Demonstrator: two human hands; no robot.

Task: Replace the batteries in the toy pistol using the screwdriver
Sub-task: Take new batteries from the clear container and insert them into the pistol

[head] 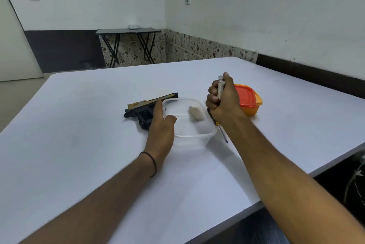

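A white surface [98, 125] fills a bare room with pale walls and a folding table [128, 31] at the far wall. The pistol [146, 107] lies on its side near the middle, touching the left edge of a clear tub [205, 133] that holds a small blurred object. The left hand [160, 125] lies open across the pistol's grip, thumb over the tub's rim, steadying rather than gripping. The right hand [223, 101] is closed around batteries [220, 87], raised above the surface. The screwdriver [222, 131] lies just right of the tub, partly under the right wrist; an orange box [248, 101] with a red lid sits just beyond that hand. The step looks like battery handling, though whether these are old or fresh cells cannot be told. Next, the right hand likely needs to carry them to the pistol or a container. Open room lies left and near; the surface's right edge is close.
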